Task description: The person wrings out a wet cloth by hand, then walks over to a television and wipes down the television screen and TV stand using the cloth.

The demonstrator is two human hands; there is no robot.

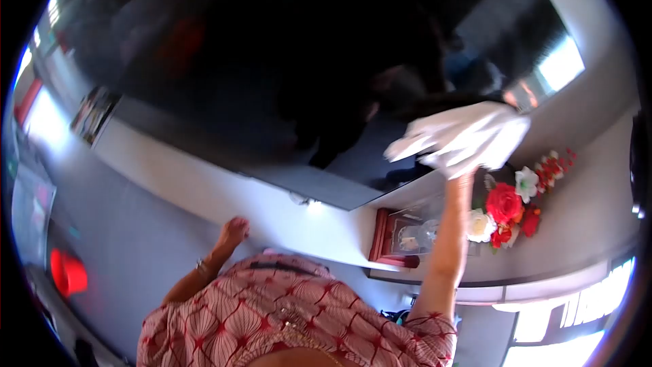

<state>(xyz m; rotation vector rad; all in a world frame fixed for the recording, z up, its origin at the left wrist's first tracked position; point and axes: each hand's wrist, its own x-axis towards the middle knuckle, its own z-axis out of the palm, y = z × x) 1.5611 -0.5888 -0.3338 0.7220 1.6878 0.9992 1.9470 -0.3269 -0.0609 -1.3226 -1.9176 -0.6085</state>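
A white cloth (475,132) covers my right hand (462,175), and its folds hide my fingers. The hand is raised with the cloth at the lower right part of a large black television screen (238,81). Whether the cloth presses on the glass is hard to make out. My left hand (235,230) is low, below the screen's bottom edge and apart from it. Its fingers are curled in and nothing shows in them.
Right of the screen, red and white artificial flowers (506,207) stand near a clear display case (414,231) with a red-brown frame. A red bucket-like container (68,273) is at the far left. A bright window (564,319) lies at lower right.
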